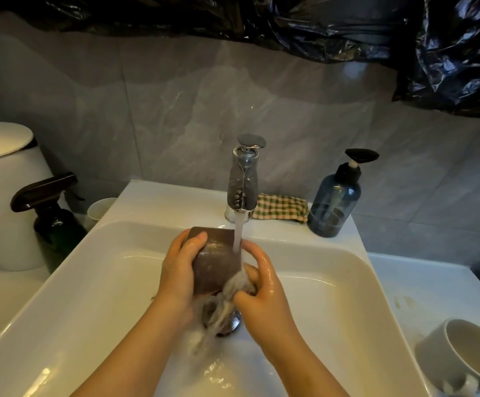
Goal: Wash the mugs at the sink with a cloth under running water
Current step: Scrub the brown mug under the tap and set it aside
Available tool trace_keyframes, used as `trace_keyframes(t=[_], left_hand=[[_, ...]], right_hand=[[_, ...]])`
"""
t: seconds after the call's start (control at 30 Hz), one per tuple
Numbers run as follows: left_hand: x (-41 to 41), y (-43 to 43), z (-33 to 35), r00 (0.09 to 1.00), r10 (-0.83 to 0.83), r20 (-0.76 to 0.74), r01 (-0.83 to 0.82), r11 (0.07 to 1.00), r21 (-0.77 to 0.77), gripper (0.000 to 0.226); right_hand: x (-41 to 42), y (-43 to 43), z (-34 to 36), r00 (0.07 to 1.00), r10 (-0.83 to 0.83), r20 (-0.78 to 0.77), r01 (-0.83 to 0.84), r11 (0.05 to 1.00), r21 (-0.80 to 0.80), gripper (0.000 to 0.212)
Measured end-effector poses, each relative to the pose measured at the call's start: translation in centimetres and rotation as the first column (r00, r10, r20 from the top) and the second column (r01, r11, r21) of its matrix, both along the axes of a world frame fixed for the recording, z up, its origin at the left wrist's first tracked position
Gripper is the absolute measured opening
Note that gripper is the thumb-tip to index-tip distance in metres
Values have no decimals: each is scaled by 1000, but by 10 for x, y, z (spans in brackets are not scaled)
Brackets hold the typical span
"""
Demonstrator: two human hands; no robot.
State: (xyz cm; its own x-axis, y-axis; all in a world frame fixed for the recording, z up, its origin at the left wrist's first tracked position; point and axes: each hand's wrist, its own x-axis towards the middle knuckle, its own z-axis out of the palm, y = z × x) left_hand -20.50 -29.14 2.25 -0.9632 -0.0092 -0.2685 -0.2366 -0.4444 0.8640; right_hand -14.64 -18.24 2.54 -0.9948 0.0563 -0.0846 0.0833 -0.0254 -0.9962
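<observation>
Curling round the brown mug (214, 262) is the left grip (177, 270), the right grip (261, 293) clutching the cloth (237, 285)

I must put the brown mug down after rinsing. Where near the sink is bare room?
The sink rim left of the faucet is bare. The right counter is free between the soap dispenser and the white mug lying there. Right of the faucet it is crowded: checked cloth and dispenser sit close together.
</observation>
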Motion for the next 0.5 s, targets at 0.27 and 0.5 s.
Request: trace_keyframes(t=[0.27, 0.5], left_hand=[[14, 13, 4, 955, -216, -204, 153, 946, -284, 31], [13, 5, -2, 696, -543, -471, -38, 626, -779, 62]], right_hand=[[-8, 1, 19, 949, -295, 107, 314, 903, -294, 23], [-22, 17, 8, 884, -361, 296, 429, 879, -209, 41]])
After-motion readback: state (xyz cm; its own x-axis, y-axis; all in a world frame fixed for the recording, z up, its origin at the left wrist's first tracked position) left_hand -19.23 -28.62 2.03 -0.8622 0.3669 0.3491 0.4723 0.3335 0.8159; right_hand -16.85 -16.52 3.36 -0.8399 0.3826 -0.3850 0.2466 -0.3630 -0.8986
